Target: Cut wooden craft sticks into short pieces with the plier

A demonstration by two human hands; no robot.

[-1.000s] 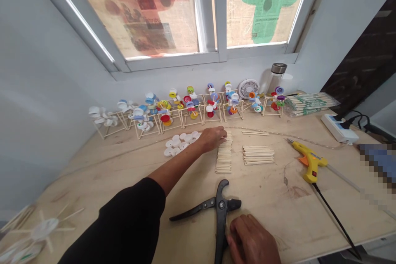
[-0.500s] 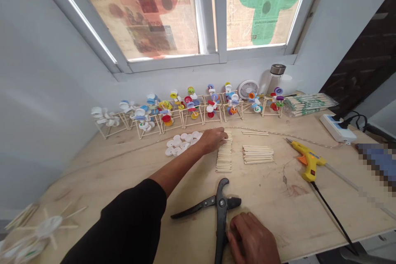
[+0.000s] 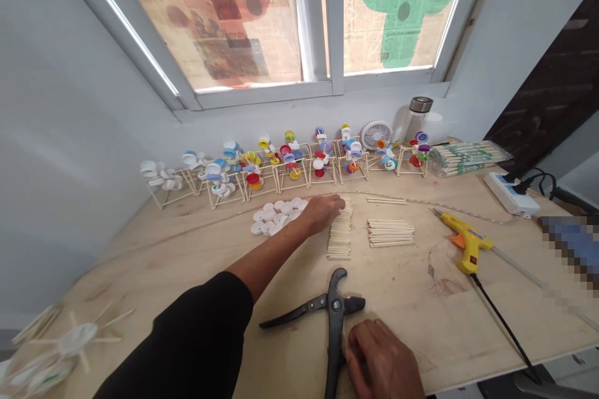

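Note:
My left hand (image 3: 322, 213) reaches across the plywood table (image 3: 449, 318) and rests at the far end of a stack of wooden sticks (image 3: 339, 238). Whether it grips a stick is hidden. Left of that hand lies a pile of white bottle caps (image 3: 276, 219). A second, shorter stack of sticks (image 3: 390, 232) sits to the right. My right hand (image 3: 381, 361) lies at the near edge, its fingers against one handle of black pliers (image 3: 335, 318).
Along the wall stands a row of stick frames carrying coloured cap wheels (image 3: 290, 165). A yellow hot glue gun (image 3: 468, 250) lies right, near a power strip (image 3: 511, 194). Behind are a small white fan (image 3: 375, 134), a glass jar (image 3: 418, 115) and a bagged bundle of sticks (image 3: 468, 158).
The view has turned slightly, so the table and the row of frames sit a little differently in the picture. Neither hand has visibly changed its place on the sticks or the pliers.

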